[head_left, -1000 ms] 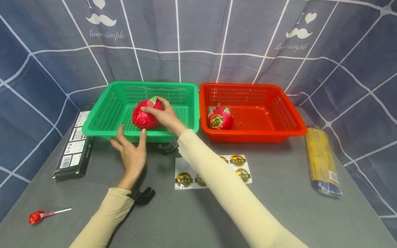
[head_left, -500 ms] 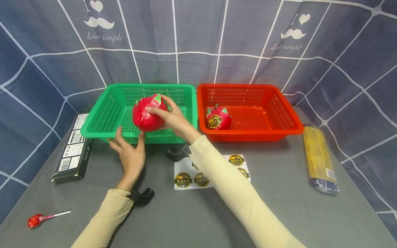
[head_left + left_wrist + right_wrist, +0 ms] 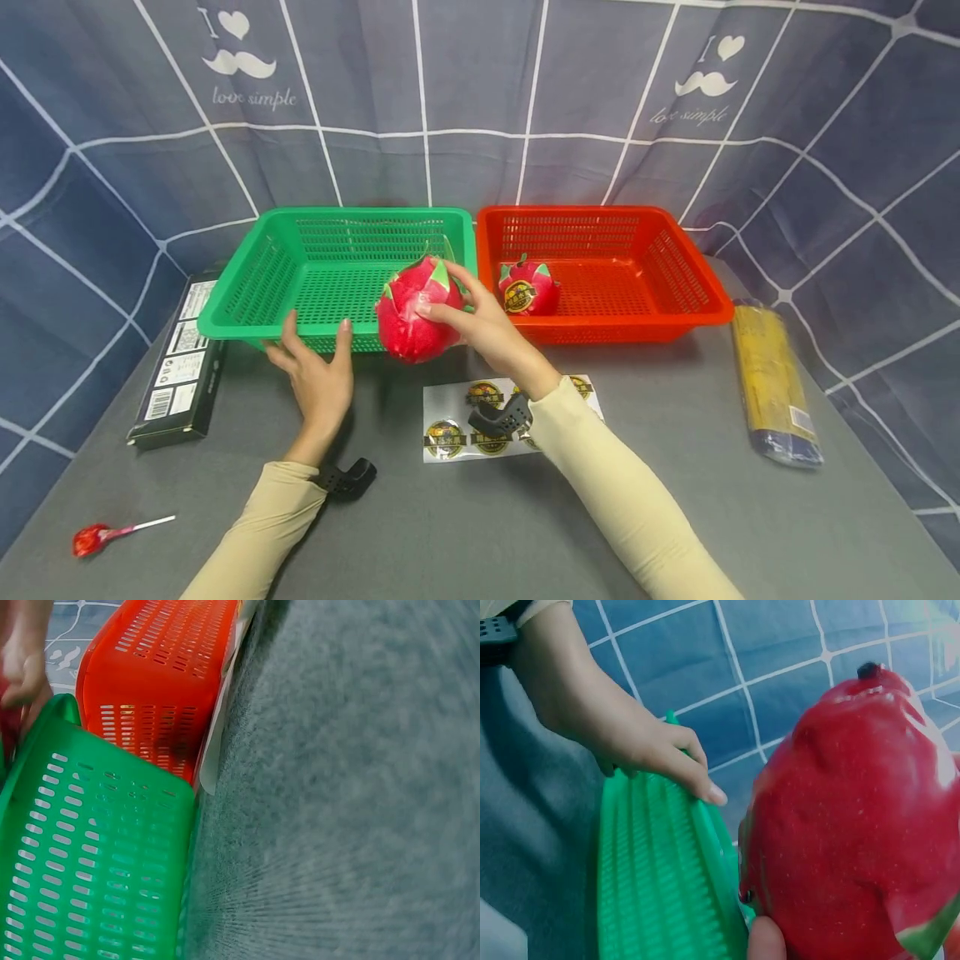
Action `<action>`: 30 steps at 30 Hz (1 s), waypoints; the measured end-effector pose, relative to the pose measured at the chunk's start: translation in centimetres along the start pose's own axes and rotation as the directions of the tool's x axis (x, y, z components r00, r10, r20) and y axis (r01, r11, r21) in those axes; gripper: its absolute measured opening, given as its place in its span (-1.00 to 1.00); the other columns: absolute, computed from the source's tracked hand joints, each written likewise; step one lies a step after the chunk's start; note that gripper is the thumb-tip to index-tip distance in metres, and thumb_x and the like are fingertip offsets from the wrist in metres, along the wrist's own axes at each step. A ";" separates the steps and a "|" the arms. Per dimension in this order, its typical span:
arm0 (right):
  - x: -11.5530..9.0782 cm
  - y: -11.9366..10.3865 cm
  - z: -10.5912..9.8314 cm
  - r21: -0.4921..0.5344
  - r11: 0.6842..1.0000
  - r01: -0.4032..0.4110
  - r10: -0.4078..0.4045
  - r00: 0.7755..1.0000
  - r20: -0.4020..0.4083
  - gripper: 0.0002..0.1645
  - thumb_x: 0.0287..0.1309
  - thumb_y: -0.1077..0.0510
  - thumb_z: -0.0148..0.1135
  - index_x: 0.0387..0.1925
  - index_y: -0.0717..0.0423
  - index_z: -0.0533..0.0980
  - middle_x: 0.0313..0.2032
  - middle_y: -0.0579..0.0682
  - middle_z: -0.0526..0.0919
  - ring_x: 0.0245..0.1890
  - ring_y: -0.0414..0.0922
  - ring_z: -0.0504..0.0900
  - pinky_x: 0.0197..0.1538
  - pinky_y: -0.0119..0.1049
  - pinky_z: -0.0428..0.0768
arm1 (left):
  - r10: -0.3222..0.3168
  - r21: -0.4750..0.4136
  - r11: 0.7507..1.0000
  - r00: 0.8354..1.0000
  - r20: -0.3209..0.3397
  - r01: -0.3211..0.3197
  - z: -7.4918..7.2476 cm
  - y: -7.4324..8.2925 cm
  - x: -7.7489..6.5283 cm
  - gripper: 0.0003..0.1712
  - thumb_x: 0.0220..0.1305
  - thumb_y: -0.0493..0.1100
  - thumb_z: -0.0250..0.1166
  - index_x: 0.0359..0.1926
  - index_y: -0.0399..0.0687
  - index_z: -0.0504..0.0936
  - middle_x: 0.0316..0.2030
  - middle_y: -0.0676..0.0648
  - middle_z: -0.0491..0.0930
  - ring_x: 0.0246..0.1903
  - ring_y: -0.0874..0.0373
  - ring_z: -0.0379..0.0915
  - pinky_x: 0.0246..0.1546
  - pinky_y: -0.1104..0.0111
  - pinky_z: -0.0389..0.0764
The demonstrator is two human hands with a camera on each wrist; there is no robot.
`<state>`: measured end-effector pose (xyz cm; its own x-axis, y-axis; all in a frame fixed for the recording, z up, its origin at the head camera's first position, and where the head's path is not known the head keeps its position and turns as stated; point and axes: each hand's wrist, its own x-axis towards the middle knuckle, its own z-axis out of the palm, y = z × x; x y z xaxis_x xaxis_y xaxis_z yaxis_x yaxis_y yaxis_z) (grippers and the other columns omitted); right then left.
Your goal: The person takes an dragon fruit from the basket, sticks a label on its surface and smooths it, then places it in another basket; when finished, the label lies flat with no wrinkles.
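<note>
My right hand (image 3: 491, 329) holds a red dragon fruit (image 3: 414, 321) with green-tipped scales, thumb on its near side and fingers over its top. The fruit overlaps the front right rim of the green basket (image 3: 247, 325) in the head view. In the right wrist view the dragon fruit (image 3: 847, 817) fills much of the right side. My left hand (image 3: 318, 387) rests against the green basket's front rim, thumb and fingers spread. Inside the red basket (image 3: 615, 319) lies another dragon fruit (image 3: 536, 283) bearing a round black-and-gold sticker.
A sheet of round stickers (image 3: 442, 417) lies on the grey table (image 3: 465, 533), partly hidden by my right wrist. To the left are a black box (image 3: 180, 375) and a red lollipop (image 3: 92, 540). A yellow packet (image 3: 772, 375) lies at the right. Tiled-pattern curtain (image 3: 480, 92) surrounds the table.
My right hand has lifted the dragon fruit out from inside the green basket and brought it right and nearer, over the front rim. My left hand has stayed at the rim.
</note>
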<state>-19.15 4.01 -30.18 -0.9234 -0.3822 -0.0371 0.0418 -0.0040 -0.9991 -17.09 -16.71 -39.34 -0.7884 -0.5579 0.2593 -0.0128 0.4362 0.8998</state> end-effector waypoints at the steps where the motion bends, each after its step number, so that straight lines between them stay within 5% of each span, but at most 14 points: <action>1: -0.5 0.0 -0.3 -0.002 1.000 0.004 -0.004 1.000 0.004 -0.25 0.04 0.07 0.20 0.25 -0.35 0.14 0.13 0.04 0.30 0.11 0.04 0.39 -0.09 -0.12 0.58 | -0.001 0.000 1.000 1.000 0.000 0.001 0.0 0.0 0.0 -0.13 0.10 0.33 0.10 0.34 0.29 -0.08 0.37 -0.24 -0.49 0.21 -0.40 0.06 0.11 -0.18 0.16; 16: -7.0 0.9 -3.6 -0.136 0.991 0.012 -0.018 0.999 -0.044 -0.25 0.02 0.11 0.20 0.22 -0.42 0.16 0.13 0.04 0.34 0.12 0.04 0.36 -0.05 -0.10 0.56 | -0.008 -0.004 1.000 1.000 0.010 0.008 0.0 0.1 -0.1 -0.13 0.10 0.34 0.09 0.34 0.30 -0.10 0.36 -0.27 -0.55 0.18 -0.43 0.08 0.05 -0.20 0.21; 30: -13.0 3.9 -4.0 -0.224 0.974 0.034 -0.037 0.999 -0.009 -0.20 -0.07 0.14 0.32 0.23 -0.21 0.20 0.15 0.09 0.30 0.03 0.10 0.41 -0.24 -0.23 0.63 | -0.008 -0.001 1.000 1.000 0.023 0.008 -0.1 0.0 -0.1 -0.13 0.10 0.36 0.07 0.34 0.34 -0.12 0.36 -0.26 -0.56 0.22 -0.42 0.03 0.05 -0.22 0.19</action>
<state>-8.50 12.70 -33.66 -0.9276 -0.3736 0.0000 -0.0764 0.1898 -0.9788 -16.92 -16.69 -39.30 -0.8022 -0.5450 0.2438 -0.0185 0.4308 0.9023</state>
